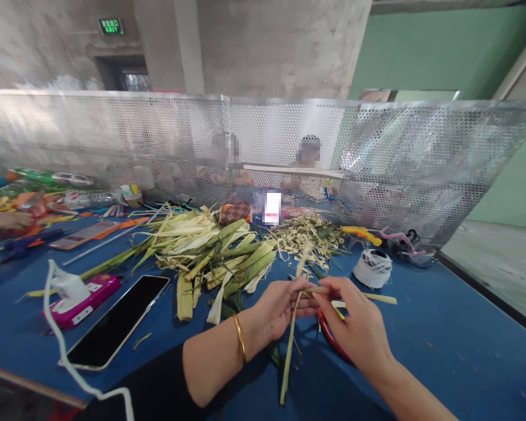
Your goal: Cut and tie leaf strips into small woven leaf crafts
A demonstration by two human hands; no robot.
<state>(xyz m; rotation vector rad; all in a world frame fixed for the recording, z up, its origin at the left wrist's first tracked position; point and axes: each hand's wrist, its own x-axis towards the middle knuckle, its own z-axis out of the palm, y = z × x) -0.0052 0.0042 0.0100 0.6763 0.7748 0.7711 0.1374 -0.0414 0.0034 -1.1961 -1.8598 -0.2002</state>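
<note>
My left hand (pixel 286 305), with a gold bangle on the wrist, pinches a narrow corn husk strip (pixel 290 351) that hangs down toward the table. My right hand (pixel 348 310) meets it at the fingertips and grips a husk piece crossing that strip. Which strip runs where between the fingers is partly hidden. Red-handled scissors (pixel 331 336) lie beneath my right hand, mostly covered. To the left spreads a large pile of pale green corn husks (pixel 219 251). Small husk scraps (pixel 309 237) are heaped beyond my hands.
A white string roll (pixel 372 269) sits at the right, near a yellow-handled tool (pixel 362 235). At the left lie a phone (pixel 118 324) and a magenta power strip (pixel 85 301) with a white cable. A perforated metal screen (pixel 166 134) closes the far side. Another person's hand (pixel 6 221) is at far left.
</note>
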